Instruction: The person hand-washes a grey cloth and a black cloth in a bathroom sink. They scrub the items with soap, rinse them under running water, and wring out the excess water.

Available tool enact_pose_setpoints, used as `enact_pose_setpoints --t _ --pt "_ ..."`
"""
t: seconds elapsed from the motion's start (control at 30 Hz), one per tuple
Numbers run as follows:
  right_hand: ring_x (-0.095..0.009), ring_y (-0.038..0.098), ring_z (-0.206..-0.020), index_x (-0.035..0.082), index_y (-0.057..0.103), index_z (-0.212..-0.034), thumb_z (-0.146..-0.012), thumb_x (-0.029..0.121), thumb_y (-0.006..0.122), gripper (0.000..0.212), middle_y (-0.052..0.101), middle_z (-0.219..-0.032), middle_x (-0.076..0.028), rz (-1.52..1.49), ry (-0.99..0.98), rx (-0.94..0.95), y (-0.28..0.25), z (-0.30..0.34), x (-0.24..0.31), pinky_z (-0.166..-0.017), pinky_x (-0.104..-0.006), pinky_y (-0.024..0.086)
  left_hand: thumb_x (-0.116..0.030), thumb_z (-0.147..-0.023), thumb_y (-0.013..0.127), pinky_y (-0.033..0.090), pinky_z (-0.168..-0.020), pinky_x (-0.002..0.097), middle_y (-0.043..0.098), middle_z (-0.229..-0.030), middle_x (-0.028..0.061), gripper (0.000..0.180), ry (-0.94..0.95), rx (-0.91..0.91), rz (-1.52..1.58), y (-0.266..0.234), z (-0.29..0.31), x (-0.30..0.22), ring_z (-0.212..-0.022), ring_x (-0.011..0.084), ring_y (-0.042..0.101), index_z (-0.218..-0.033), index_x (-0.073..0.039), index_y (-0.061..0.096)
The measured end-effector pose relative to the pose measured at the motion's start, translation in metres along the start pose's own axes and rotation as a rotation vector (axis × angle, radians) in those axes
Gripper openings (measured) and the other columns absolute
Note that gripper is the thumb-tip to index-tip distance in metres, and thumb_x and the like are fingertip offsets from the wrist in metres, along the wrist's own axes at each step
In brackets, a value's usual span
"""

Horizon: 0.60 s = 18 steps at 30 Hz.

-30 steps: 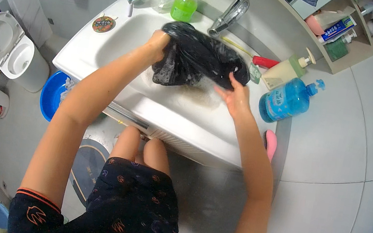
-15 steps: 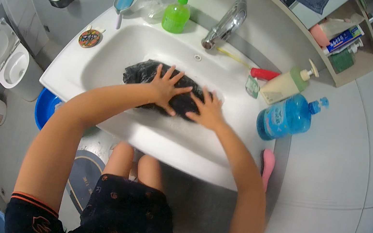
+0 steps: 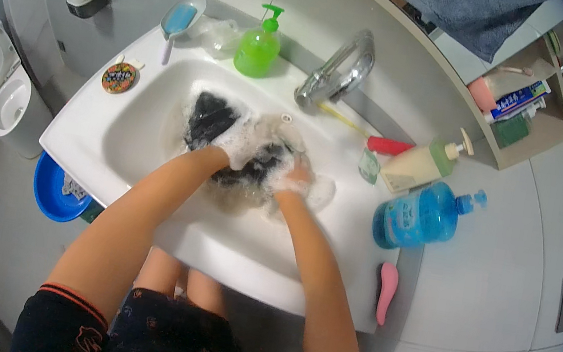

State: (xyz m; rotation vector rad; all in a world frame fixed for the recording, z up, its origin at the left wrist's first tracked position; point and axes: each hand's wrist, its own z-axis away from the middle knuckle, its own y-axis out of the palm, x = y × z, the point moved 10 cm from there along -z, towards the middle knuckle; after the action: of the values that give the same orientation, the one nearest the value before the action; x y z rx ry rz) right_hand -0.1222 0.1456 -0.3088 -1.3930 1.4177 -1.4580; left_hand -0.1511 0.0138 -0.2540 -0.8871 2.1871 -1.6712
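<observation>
black cloth (image 3: 211,120) observed bunched low in the white sink (image 3: 132,104), partly covered by cloudy water and foam (image 3: 321,193); its darkest exposed part lies to the left, a second patch between the hands. left hand (image 3: 234,148): down at the cloth, coated in suds past the wrist; from where i stand i cannot tell how far the fingers are spread or whether they grip. right hand (image 3: 297,177): lowered at the cloth's right end, foam over much of it; finger spread and hold likewise cannot be told. chrome faucet (image 3: 334,74) stands behind the sink bowl. green pump bottle (image 3: 257,53) on the back ledge, left of the faucet. on the right ledge: cream pump bottle (image 3: 411,169), blue bottle (image 3: 419,216) near it, and pink brush (image 3: 387,292) closer to the front edge.
</observation>
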Motion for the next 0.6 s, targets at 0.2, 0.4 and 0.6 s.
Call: enact_pose_setpoints --t 0.2,0.4,0.6 --pt "-0.034 0.063 -0.094 0.002 0.062 -0.108 -0.079 0.019 0.056 0.034 0.066 -0.098 -0.019 -0.178 -0.136 0.307 -0.026 -0.020 0.024 -0.085 -0.0404 0.048 -0.038 -0.070 0.072 0.043 -0.096 0.0359 0.061 -0.112 0.0208 0.076 -0.382 0.606 0.421 0.047 0.008 0.028 -0.106 0.0333 0.059 -0.133 -0.007 0.042" --pt "-0.010 0.055 -0.086 0.001 0.056 -0.116 -0.079 -0.002 0.049 0.038 0.060 -0.098 -0.004 -1.119 -0.109 0.186 -0.176 0.026 0.025 -0.078 -0.0236 0.046 -0.060 -0.053 0.081 0.026 -0.110 0.0445 0.035 -0.142 0.0264 0.120 -0.092 0.284 0.529 -0.079 0.026 0.013 -0.134 0.0410 0.029 -0.147 -0.019 0.020" --pt "-0.020 0.060 -0.098 0.004 0.050 -0.117 -0.077 -0.003 0.038 0.042 0.059 -0.107 -0.010 -1.661 -0.254 0.208 -0.256 0.037 0.080 -0.088 -0.0341 0.050 -0.050 -0.053 0.087 0.018 -0.113 0.0484 0.024 -0.147 0.0199 0.130 0.060 0.266 0.992 -0.078 0.029 -0.014 -0.139 0.0339 0.019 -0.147 -0.007 0.008"
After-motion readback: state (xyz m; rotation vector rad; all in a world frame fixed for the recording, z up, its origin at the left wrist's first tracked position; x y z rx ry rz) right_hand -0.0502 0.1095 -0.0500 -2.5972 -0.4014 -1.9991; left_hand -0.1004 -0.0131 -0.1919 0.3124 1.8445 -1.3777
